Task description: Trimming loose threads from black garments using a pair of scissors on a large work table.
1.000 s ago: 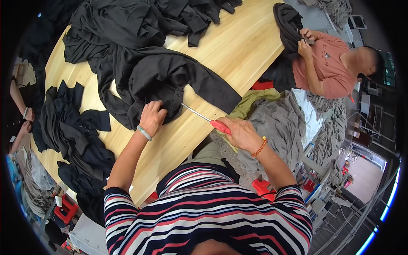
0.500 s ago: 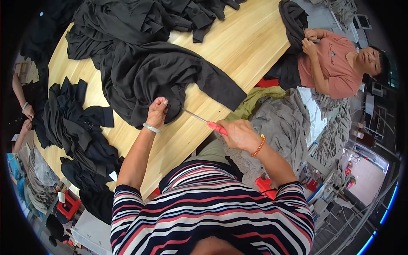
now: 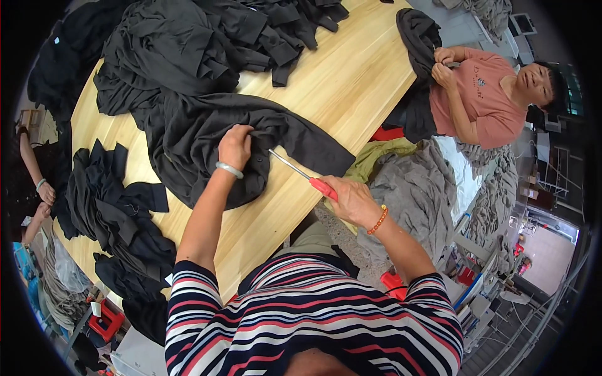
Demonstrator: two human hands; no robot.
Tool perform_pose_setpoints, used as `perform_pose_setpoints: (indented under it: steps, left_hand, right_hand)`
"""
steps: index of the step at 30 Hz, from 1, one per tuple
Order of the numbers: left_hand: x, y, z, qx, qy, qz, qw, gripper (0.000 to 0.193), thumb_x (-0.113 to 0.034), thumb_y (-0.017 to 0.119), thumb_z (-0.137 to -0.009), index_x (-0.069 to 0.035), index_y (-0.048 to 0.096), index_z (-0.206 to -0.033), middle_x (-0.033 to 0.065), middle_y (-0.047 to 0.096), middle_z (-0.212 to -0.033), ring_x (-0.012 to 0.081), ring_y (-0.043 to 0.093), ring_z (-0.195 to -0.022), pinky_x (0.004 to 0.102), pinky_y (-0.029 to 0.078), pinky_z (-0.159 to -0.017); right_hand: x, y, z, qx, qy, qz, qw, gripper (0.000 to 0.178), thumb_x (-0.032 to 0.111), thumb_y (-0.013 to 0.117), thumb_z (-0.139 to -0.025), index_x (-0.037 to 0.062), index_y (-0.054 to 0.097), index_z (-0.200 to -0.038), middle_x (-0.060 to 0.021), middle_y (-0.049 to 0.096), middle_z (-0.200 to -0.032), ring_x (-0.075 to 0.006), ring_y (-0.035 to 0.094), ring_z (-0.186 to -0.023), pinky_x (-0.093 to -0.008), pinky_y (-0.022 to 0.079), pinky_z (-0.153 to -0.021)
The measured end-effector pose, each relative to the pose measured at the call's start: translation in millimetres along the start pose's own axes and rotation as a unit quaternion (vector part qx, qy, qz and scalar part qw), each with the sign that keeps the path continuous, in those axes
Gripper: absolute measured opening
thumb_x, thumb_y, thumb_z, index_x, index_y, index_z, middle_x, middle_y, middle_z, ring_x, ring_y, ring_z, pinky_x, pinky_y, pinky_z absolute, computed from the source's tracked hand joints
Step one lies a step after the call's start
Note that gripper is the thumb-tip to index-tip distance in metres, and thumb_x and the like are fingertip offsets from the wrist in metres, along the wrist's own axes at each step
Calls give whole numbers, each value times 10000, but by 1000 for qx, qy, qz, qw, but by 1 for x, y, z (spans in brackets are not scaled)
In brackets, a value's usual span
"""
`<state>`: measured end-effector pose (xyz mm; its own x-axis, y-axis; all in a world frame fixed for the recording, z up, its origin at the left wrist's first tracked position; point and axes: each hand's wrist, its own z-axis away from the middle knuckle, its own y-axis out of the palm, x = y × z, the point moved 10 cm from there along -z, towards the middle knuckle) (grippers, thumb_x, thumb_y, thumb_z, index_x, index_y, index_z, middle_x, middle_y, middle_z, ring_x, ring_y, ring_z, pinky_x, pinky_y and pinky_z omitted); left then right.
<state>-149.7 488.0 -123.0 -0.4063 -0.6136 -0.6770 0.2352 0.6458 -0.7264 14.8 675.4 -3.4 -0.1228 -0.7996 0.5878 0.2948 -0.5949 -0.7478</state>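
A dark grey garment (image 3: 200, 135) lies bunched on the wooden table in front of me, one sleeve stretched to the right. My left hand (image 3: 235, 148) has its fingers pinched on its fabric; the fingertips are partly hidden. A small dark button (image 3: 259, 159) shows on the cloth beside that hand. In my right hand (image 3: 352, 199) is a red-handled screwdriver-like tool (image 3: 323, 187) with a long, thin metal shaft. It points up and to the left, its tip at the garment's edge. Whether the tip touches the cloth I cannot tell.
More dark garments (image 3: 169, 47) pile up at the far side of the pale wooden table (image 3: 351, 75). Another dark heap (image 3: 103, 194) lies left. Grey cloth (image 3: 414, 194) is heaped right. A co-worker in a pink shirt (image 3: 480, 94) handles dark cloth; another person's hands (image 3: 44, 200) show far left.
My left hand has moved away from me over the garment, its fingers now turned into the cloth. The tool remains in my right hand, its tip slightly farther forward. The view has shifted a little.
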Motion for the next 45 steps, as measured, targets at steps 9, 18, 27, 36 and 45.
perform_pose_setpoints:
  steps: [9, 18, 27, 36, 45]
  left_hand:
    - [55, 45, 0, 39, -260, 531, 806, 165, -66, 626, -890, -88, 543, -749, -85, 493, -674, 20, 416, -592, 177, 331, -553]
    - [-69, -46, 16, -84, 1, -62, 995, 489, -284, 791, -702, -68, 573, -1083, 139, 573, -1065, 273, 544, -1023, 409, 419, -867]
    - [-1, -80, 73, -60, -141, -13, 988, 205, 37, 567, -733, -28, 595, -926, 137, 554, -874, 306, 565, -847, 337, 471, -721]
    - [-286, -137, -4, 257, 57, 585, 767, 74, -24, 645, -842, -3, 591, -890, 116, 584, -904, 208, 550, -821, 295, 437, -737]
    - [-274, -140, -65, 196, 191, 567, 777, 242, -212, 563, -922, 22, 546, -980, 143, 581, -904, 213, 551, -802, 312, 435, -692]
  right_hand:
    - [-3, -9, -21, 67, 51, 58, 995, 279, 218, 578, -848, 84, 596, -1092, -215, 652, -784, -399, 638, -744, -502, 497, -669]
    - [39, -39, -35, -75, -111, -42, 990, 415, 196, 603, -840, 115, 528, -1240, -179, 644, -972, -379, 622, -885, -465, 492, -741]
    - [-1, 5, -35, 78, -29, 12, 996, 312, 184, 530, -856, 124, 555, -1161, -179, 661, -897, -368, 637, -860, -470, 501, -740]
    - [56, -25, -10, 25, -216, -331, 918, 487, 219, 595, -834, 53, 520, -1285, -157, 567, -1266, -256, 545, -1186, -356, 445, -978]
    - [-74, -73, -13, -226, -68, -348, 907, 454, 182, 635, -827, 28, 549, -1246, -148, 586, -1237, -263, 550, -1169, -359, 421, -1007]
